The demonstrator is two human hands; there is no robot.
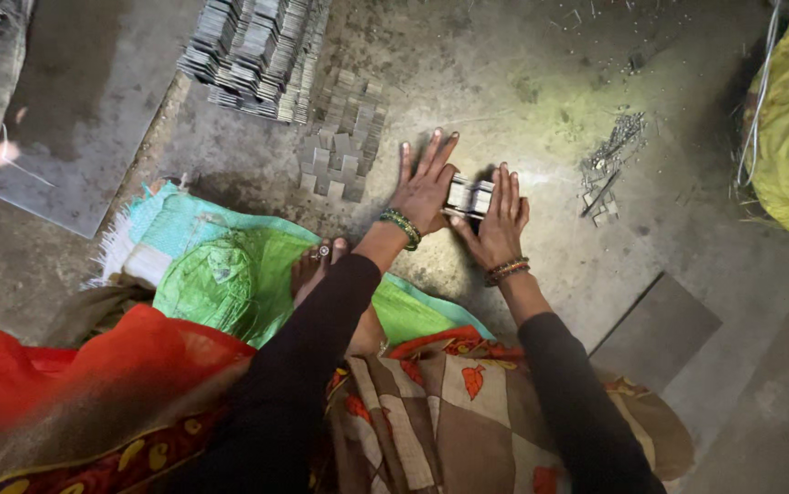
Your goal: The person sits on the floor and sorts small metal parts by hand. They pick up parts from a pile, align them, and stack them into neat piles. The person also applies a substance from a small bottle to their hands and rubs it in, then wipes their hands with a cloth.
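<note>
The scene is dim overall. A pool of pale light falls on the concrete floor [550, 110] ahead, fading to dark toward the edges. The hands cast short, dark shadows. The near clothing looks soft and slightly blurred.
</note>
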